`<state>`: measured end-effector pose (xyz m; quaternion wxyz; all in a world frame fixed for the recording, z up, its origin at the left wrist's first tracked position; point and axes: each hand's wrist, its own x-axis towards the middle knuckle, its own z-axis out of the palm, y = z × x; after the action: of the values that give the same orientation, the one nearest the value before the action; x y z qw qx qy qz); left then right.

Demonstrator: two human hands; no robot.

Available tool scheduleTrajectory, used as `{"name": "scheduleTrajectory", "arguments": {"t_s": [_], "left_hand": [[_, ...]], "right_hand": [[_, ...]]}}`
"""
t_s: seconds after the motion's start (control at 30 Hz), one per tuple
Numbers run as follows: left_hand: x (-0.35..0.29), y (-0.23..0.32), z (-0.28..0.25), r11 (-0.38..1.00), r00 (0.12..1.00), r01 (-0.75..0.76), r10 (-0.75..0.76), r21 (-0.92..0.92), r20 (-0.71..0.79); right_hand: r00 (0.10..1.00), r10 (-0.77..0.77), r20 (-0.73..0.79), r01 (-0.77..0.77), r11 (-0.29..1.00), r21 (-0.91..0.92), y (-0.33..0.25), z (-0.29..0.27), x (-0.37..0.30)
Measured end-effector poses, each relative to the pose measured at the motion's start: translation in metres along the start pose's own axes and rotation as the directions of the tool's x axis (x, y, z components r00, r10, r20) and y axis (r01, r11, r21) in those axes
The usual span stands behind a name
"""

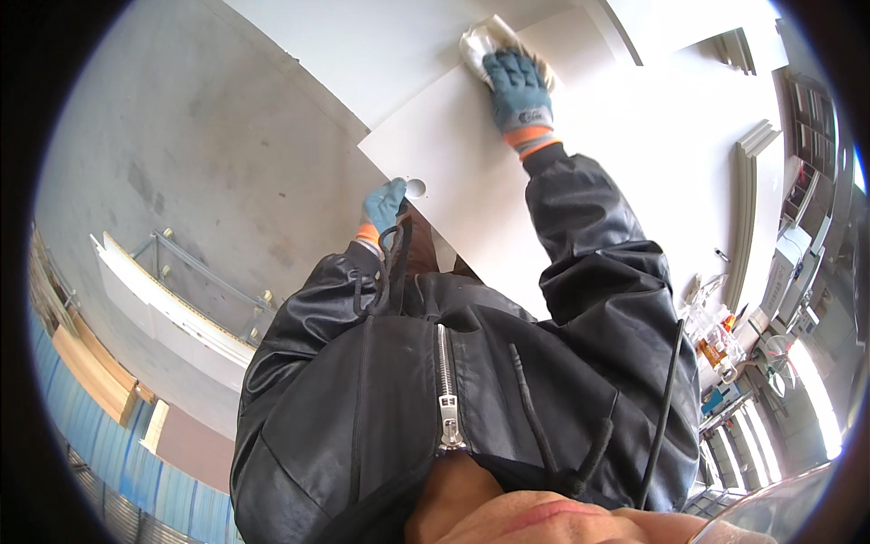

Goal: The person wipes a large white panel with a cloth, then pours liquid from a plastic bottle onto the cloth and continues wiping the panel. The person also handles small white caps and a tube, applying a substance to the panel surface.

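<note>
My right hand (519, 91), in a blue-grey work glove with an orange cuff, presses a crumpled off-white cloth (488, 38) onto a white panel (453, 150). Its fingers bend over the cloth. My left hand (384, 204), gloved alike, is at the panel's near-left edge, fingers together and closed on that edge. A round hole (415, 189) in the panel lies just beside the left fingertips. The undersides of the fingers are hidden on both hands.
More white boards (349, 59) lie beyond the panel. Stacked white strips (745, 199) and a cluttered bench (716, 344) with bottles stand to the right. On the left, a metal rack (195, 272) holding boards stands on the grey concrete floor (208, 145).
</note>
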<state>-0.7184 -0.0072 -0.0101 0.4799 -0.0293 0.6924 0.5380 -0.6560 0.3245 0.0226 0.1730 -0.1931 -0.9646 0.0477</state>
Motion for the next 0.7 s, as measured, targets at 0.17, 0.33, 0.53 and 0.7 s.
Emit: {"name": "scheduleTrajectory", "arguments": {"t_s": [0.17, 0.33, 0.53, 0.7], "left_hand": [[-0.004, 0.003, -0.003, 0.998, 1.0, -0.016, 0.014, 0.061, 0.027], [-0.008, 0.009, -0.001, 0.997, 0.997, 0.074, -0.074, -0.015, 0.035], [-0.005, 0.005, -0.002, 0.993, 0.99, 0.112, -0.107, -0.044, 0.092], [-0.001, -0.009, -0.003, 0.999, 0.998, 0.046, -0.045, -0.02, 0.034]], "right_hand": [[0.987, 0.079, -0.141, -0.073, 0.996, 0.05, 0.053, 0.006, 0.041], [0.991, 0.123, -0.045, -0.126, 0.988, -0.088, 0.021, 0.012, 0.019], [0.989, 0.101, -0.112, -0.113, 0.987, -0.112, 0.106, 0.011, 0.038], [0.983, 0.166, -0.074, -0.174, 0.978, -0.117, 0.074, 0.009, 0.034]]}}
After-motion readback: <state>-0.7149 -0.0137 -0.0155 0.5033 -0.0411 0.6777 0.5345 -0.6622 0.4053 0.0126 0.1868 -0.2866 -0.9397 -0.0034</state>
